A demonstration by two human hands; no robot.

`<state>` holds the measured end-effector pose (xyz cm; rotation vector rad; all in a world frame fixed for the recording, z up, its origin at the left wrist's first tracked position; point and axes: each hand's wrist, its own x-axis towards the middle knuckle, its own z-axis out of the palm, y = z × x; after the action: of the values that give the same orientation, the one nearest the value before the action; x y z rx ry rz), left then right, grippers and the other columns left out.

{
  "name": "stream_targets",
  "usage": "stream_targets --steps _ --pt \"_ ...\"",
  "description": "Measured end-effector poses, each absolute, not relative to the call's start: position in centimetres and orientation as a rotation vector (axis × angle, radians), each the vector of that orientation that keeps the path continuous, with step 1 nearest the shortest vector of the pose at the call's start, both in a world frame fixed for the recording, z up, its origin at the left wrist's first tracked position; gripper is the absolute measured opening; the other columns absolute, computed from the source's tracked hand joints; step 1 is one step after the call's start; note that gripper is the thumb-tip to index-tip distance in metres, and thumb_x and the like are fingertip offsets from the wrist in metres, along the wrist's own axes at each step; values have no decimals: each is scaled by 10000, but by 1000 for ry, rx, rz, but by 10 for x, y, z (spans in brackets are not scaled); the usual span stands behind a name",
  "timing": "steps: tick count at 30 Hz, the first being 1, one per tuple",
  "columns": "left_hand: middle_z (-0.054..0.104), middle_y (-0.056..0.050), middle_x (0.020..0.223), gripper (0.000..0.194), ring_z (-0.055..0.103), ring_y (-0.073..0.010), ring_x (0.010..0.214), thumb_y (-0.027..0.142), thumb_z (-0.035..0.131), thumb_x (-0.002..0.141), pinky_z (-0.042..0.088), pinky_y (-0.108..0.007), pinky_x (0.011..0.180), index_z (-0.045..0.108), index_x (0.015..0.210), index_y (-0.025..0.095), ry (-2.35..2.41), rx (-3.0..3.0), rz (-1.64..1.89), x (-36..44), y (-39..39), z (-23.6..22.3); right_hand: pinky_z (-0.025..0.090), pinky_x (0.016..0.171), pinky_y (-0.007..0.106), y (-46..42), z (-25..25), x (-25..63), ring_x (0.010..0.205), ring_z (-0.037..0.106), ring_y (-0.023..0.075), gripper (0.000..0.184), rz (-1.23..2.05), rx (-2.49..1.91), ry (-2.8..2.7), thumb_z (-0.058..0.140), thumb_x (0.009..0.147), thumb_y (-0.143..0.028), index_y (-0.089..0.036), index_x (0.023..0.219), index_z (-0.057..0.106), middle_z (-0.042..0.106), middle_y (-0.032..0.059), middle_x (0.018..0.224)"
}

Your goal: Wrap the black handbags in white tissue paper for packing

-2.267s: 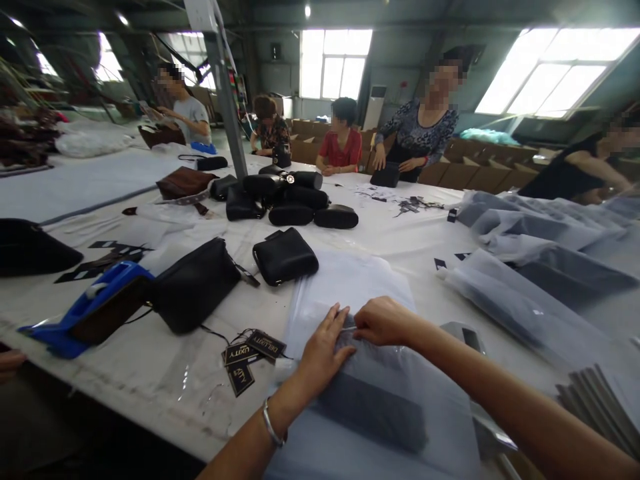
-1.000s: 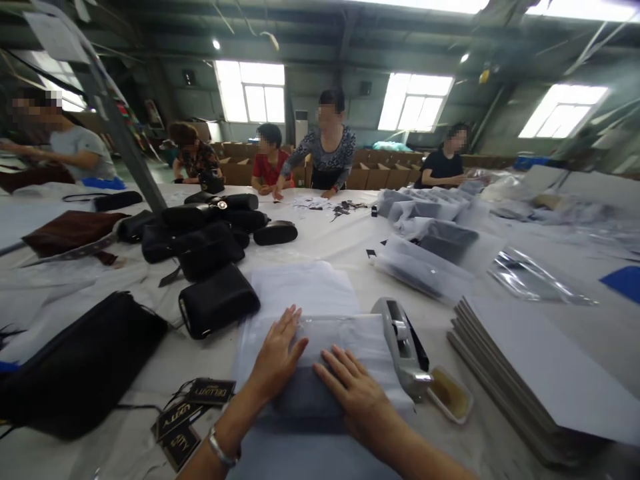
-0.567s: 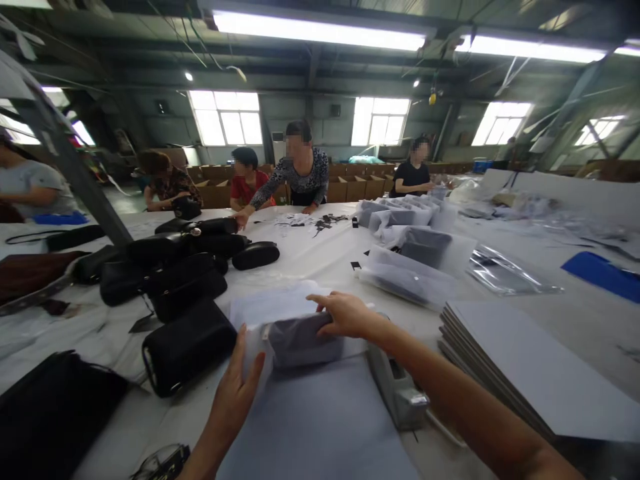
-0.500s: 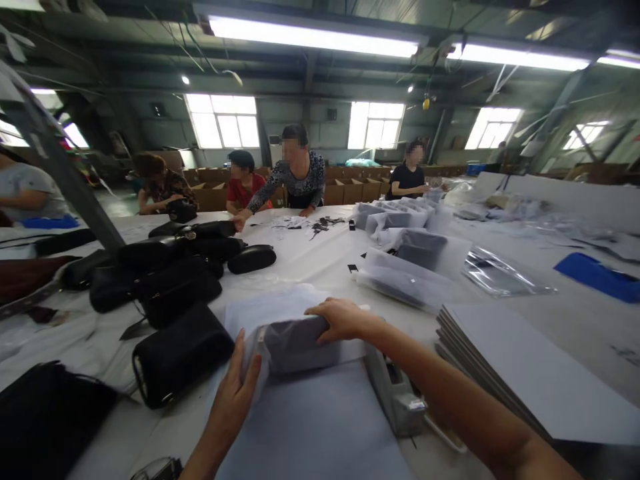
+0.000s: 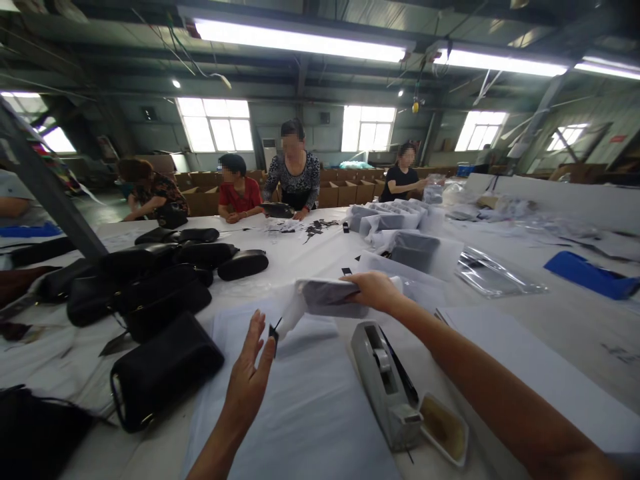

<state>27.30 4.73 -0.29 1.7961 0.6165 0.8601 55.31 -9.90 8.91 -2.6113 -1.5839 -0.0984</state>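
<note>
While a white-covered table [image 5: 300, 257] spreads on every side of the tape dispenser [image 5: 387, 403], a layer of cloudy plastic sheets [image 5: 280, 413] lies flat just to the dispenser's left. Beyond the dispenser, slightly to its left, is the wrapped bag [image 5: 327, 297], a dark body showing through a cloudy sleeve. It appears raised over the sheets, though its underside is hidden. Its long axis runs crosswise, sloping a little down toward the right, and the loose end of the sleeve trails left and nearer.

The bag looks fairly light and softly firm, probably not fragile; the thin sleeve may slide over it, so a hold through the plastic onto the body seems surer than one on the slack film. The right hand [image 5: 377, 290], behind the dispenser, has such a hold, its fingers and thumb gripping the bag's right end. The left hand [image 5: 250, 373], left of the dispenser, has its fingers straight and grips nothing evident. At its thumb is a small black tag [image 5: 273, 339]; whether they touch, I cannot tell.
</note>
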Motion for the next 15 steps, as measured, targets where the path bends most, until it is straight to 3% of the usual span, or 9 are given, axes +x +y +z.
stream_targets --steps 7,11,13,15 --pt "369 -87 1555 673 483 -284 1340 499 529 935 414 -453 1089 233 1524 362 589 1667 696 249 33 -21 500 734 314 -171 71 625 918 686 278 416 -46 -2921 -1260 760 701 -256 -238 1115 721 748 71 986" --pt "357 -86 1561 655 500 -283 1325 472 528 943 438 -453 1066 237 1521 369 642 1706 692 226 30 -39 456 971 441 -187 57 610 1204 561 327 561 -319 -2926 -1182 625 796 -179 -150 1351 545 609 172 1313" --pt "374 -86 1552 628 510 -273 1316 438 537 943 452 -443 1056 281 1509 350 680 1753 725 211 32 -47 382 1072 487 -191 48 595 1315 461 327 525 -475 -2811 -1256 548 843 -196 -140 1364 522 544 167 1393" --pt "413 -86 1530 590 518 -263 1310 401 547 937 476 -425 1037 344 1485 321 724 1826 800 195 41 -53 400 1071 520 -195 34 579 1281 496 346 444 -679 -2528 -1370 489 871 -279 -135 1275 602 589 174 1335"
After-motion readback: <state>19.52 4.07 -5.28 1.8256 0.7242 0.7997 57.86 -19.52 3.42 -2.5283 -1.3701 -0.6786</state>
